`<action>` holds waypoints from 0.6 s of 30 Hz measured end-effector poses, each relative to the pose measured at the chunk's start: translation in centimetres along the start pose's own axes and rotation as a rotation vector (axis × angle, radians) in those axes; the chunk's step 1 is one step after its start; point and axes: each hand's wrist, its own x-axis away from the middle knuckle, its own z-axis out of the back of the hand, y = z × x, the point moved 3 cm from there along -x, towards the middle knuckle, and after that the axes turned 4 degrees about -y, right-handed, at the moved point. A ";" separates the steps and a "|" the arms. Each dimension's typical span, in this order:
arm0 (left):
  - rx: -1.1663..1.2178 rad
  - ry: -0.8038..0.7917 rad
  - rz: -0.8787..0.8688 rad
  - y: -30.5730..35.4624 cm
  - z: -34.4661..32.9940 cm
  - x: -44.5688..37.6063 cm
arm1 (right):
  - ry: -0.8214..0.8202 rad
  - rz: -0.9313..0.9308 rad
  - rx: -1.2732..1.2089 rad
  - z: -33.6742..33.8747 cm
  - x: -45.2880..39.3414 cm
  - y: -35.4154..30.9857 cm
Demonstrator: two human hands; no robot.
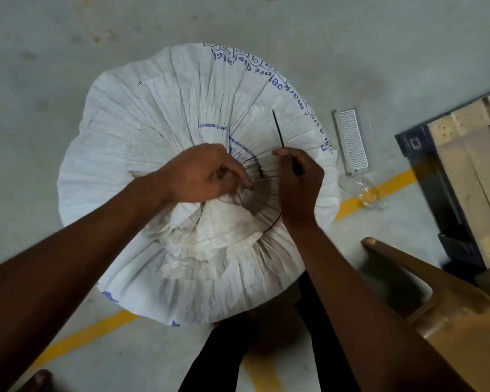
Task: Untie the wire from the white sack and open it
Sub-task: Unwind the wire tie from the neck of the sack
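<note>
A large white woven sack with blue print stands on the floor below me, its top gathered into a bunched neck near the middle. A thin black wire loops around that neck and its free end sticks up past my right hand. My right hand is pinched on the wire just right of the neck. My left hand grips the gathered sack fabric at the neck, fingers closed where the wire crosses it.
A white plastic grille lies on the grey floor right of the sack, with crumpled clear plastic by a yellow floor line. A wooden pallet sits far right, a brown plastic chair at lower right. My dark-trousered legs stand behind the sack.
</note>
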 end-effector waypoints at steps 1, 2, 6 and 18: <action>0.043 -0.065 0.050 0.4 -0.6 -0.7 | 0.031 0.027 0.016 0.4 -0.8 -0.4; 0.081 -0.127 0.103 0.8 -1.1 -1.4 | 0.065 0.051 0.025 0.7 -1.5 -0.6; 0.171 -0.263 0.279 1.3 -2.0 -4.2 | 0.182 0.088 0.035 2.0 -4.3 -0.9; 0.736 0.059 0.196 4.4 1.0 -11.3 | 0.296 0.064 -0.016 6.8 -10.3 -0.6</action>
